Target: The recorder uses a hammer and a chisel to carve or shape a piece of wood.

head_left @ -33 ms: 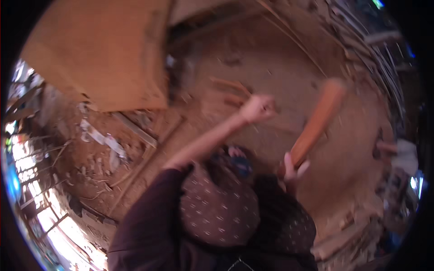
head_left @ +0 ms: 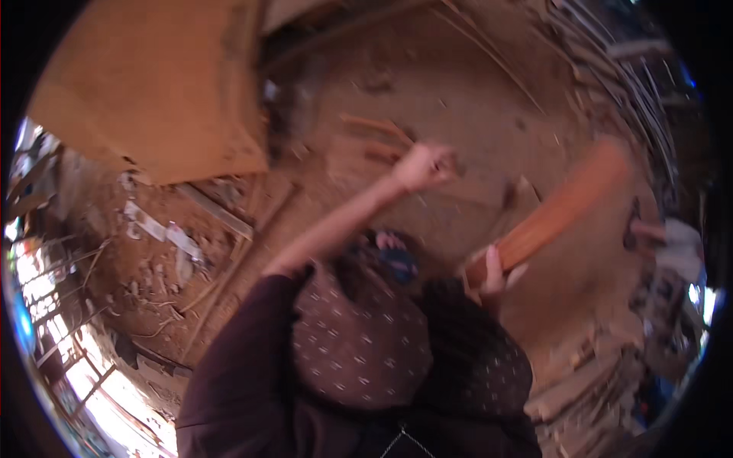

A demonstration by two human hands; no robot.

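My right hand (head_left: 498,276) grips one end of a long reddish-brown piece of wood (head_left: 557,210). The piece slants away to the far right, and its outer end is smeared by motion. Stretched forward over the ground, my left hand (head_left: 427,166) is closed in a fist. Whatever it holds, if anything, is hidden inside the fingers. Just beyond that fist, thin wooden strips (head_left: 378,124) lie on the brown ground. A sandaled foot (head_left: 395,256) shows below my left forearm.
A large tan board (head_left: 153,84) fills the far left. Narrow planks (head_left: 214,210) and scraps litter the dirt at left. Stacked wood pieces (head_left: 588,389) lie at near right, and long strips (head_left: 641,99) lie at far right. A person's foot (head_left: 647,230) shows at the right edge.
The piece of wood in my right hand has tilted down toward the right. My left fist appears slightly farther left, as the whole view has shifted a little.
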